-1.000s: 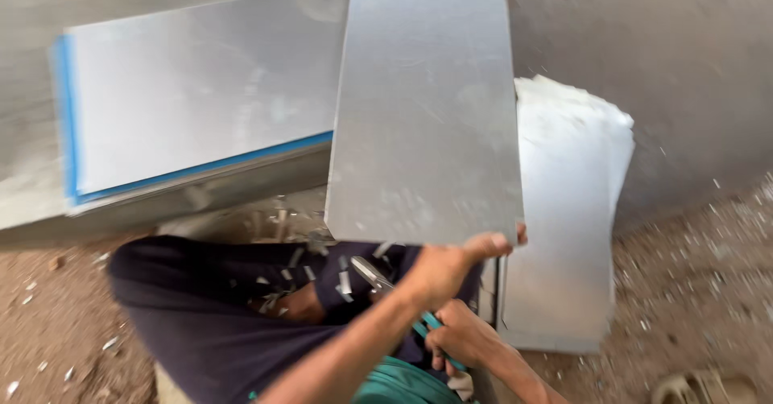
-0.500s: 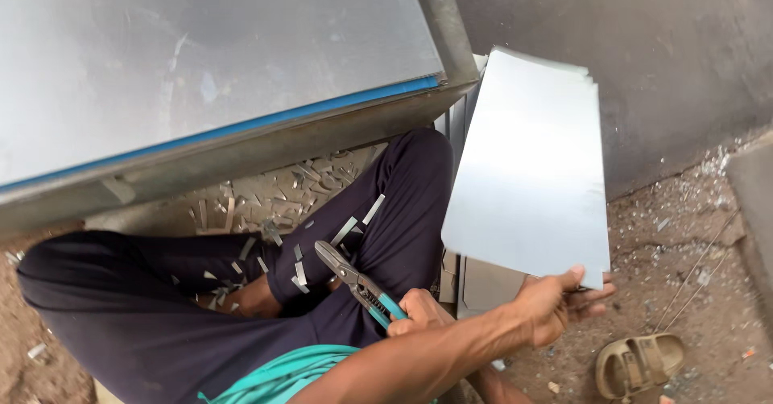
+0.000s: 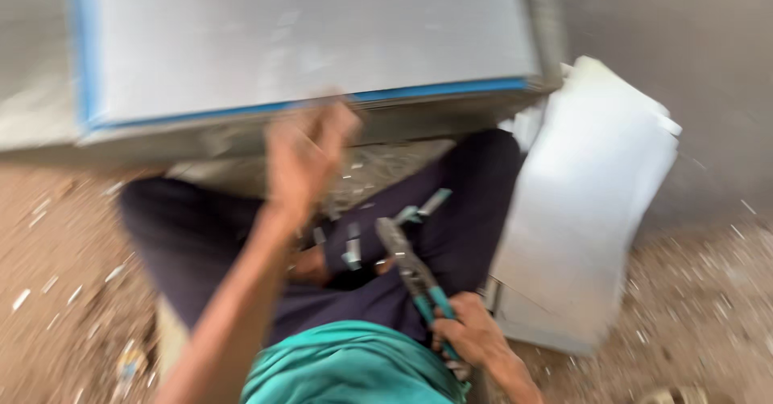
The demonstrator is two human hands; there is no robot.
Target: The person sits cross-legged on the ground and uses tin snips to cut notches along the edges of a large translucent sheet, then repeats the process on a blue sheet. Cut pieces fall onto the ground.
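A: Head view, item one. The left hand (image 3: 310, 150) is raised at the front edge of the large metal sheet (image 3: 306, 37), the one with a blue border strip (image 3: 439, 94) along its lower and left edges. Motion blur hides the fingers; whether they pinch the edge or only touch it cannot be told.

B: Item two?

A: The right hand (image 3: 469, 333) is low, beside the lap, with its fingers wrapped tight around the teal handles of the tin snips (image 3: 412, 271). The grey blades point up and away over the thigh and bite on nothing.

B: Handling note for the step in hand?

A: As a judgement: the sheet's edge is likely sharp, so a flat, firm hold away from the corners would suit it. The snips are best kept pointing away from the dark trousers (image 3: 241, 235) until the sheet is steady.

B: Other stock?

A: A stack of pale cut panels (image 3: 588, 203) leans at the person's right, just beside the knee. Small metal offcuts (image 3: 352, 252) lie on the lap and the dirt floor (image 3: 64, 291). A teal shirt (image 3: 346, 368) shows at the bottom.

B: Packages, labels, signs?

A: None can be made out. The blue strip is the only coloured marking.
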